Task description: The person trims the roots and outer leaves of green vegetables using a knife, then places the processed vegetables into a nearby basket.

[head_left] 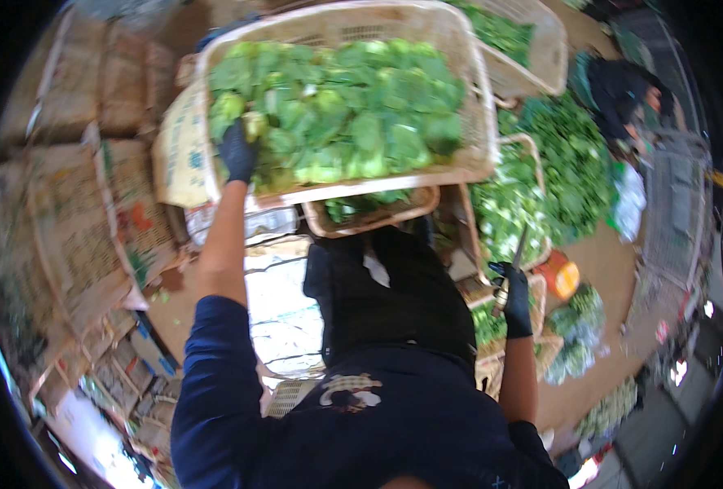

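Observation:
A pale plastic crate (492,122) in front of me is filled with packed heads of bok choy (353,106). My left hand (237,152), in a dark glove, reaches into its left side. The fingers close around a bok choy head (254,125) with a pale stem end; leaves partly hide the fingertips. Off to my right, my right hand (516,300), also gloved, grips a knife (523,246) by its handle, blade pointing up and away from me. The hand is held beside a crate of cut greens (504,200).
A smaller crate (377,222) sits under the full one. Loose leafy greens (569,163) are heaped at right, near another person (622,94). An orange-red tub (558,275) and bagged greens (575,334) stand on the floor. Stacked printed sacks (76,220) line the left.

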{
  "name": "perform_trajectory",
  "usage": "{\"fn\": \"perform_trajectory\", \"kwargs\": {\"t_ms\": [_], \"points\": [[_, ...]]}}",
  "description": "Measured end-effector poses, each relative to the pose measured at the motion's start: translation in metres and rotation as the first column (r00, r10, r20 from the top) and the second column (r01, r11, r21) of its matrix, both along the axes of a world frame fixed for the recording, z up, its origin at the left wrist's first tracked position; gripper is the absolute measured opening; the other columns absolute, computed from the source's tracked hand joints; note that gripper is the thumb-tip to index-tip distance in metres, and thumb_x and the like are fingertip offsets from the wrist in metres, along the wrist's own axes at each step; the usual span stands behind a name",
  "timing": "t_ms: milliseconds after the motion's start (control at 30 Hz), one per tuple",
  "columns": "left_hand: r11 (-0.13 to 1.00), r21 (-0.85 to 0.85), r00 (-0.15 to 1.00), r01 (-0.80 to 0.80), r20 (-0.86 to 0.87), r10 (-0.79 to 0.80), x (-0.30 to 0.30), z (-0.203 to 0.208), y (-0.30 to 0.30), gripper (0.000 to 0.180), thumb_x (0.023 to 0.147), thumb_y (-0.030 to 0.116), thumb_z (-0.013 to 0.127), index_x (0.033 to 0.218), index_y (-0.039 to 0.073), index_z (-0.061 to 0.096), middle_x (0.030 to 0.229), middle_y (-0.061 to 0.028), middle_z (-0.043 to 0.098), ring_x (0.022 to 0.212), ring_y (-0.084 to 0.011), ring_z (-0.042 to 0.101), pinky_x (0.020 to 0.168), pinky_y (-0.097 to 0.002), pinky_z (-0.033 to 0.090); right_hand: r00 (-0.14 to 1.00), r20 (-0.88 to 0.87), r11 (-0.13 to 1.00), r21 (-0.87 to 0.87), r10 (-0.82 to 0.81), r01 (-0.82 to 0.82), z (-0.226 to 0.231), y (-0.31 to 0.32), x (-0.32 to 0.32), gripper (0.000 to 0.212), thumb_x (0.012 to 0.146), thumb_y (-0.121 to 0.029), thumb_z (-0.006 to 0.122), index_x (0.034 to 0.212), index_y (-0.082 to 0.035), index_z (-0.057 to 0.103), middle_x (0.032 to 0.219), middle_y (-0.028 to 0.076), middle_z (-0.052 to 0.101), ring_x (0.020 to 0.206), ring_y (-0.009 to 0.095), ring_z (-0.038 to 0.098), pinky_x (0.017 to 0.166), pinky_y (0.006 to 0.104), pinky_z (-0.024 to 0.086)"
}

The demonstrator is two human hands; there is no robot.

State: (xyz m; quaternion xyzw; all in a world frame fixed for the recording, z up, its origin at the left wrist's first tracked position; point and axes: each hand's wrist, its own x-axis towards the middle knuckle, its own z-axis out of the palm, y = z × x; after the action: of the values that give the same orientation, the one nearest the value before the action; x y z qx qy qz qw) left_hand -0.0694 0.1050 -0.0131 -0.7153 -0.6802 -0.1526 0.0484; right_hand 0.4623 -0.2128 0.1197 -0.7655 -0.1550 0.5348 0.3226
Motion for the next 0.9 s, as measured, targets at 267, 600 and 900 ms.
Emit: {"fn": "perform_trajectory", "kwargs": {"t_ms": [267, 600, 900], "points": [[0.966, -0.02, 0.46, 0.257, 0.882, -0.104, 0.047, 0.173, -0.089, 0.073, 0.061, 0.013, 0.076, 0.12, 0.003, 0.034, 0.112, -0.0121, 0.046, 0.105, -0.0212, 0.047, 0.091, -0.0338, 0.039, 0.818, 0.276, 0.758, 0.312, 0.505, -0.573, 0.05, 0.106, -0.115, 0.038, 0.074, -0.017, 0.068, 0.107, -0.002, 0.057, 0.092, 0.009, 0.063, 0.078, 0.016, 0.059, 0.068, 0.0291, 0.047], [0.889, -0.206, 0.46, 0.408, 0.888, -0.005, 0.148, 0.25, -0.23, 0.085, 0.062, 0.027, 0.077, 0.128, -0.001, 0.033, 0.124, -0.0193, 0.042, 0.117, -0.0314, 0.04, 0.099, -0.037, 0.031, 0.624, -0.233, 0.568, 0.712, 0.746, -0.412, 0.105, 0.127, -0.194, 0.06, 0.067, -0.014, 0.074, 0.116, 0.001, 0.043, 0.107, 0.011, 0.055, 0.099, 0.018, 0.052, 0.086, 0.0309, 0.041], [0.675, -0.594, 0.512, 0.437, 0.782, 0.357, 0.162, 0.2, -0.255, 0.084, 0.057, 0.022, 0.082, 0.124, -0.003, 0.038, 0.114, -0.0133, 0.052, 0.105, -0.0176, 0.049, 0.092, -0.0304, 0.039, 0.317, 0.476, 0.135, 0.377, 0.82, -0.916, 0.066, 0.096, -0.143, 0.026, 0.073, -0.024, 0.066, 0.089, -0.007, 0.057, 0.069, 0.011, 0.059, 0.058, 0.025, 0.056, 0.055, 0.035, 0.044]]}}
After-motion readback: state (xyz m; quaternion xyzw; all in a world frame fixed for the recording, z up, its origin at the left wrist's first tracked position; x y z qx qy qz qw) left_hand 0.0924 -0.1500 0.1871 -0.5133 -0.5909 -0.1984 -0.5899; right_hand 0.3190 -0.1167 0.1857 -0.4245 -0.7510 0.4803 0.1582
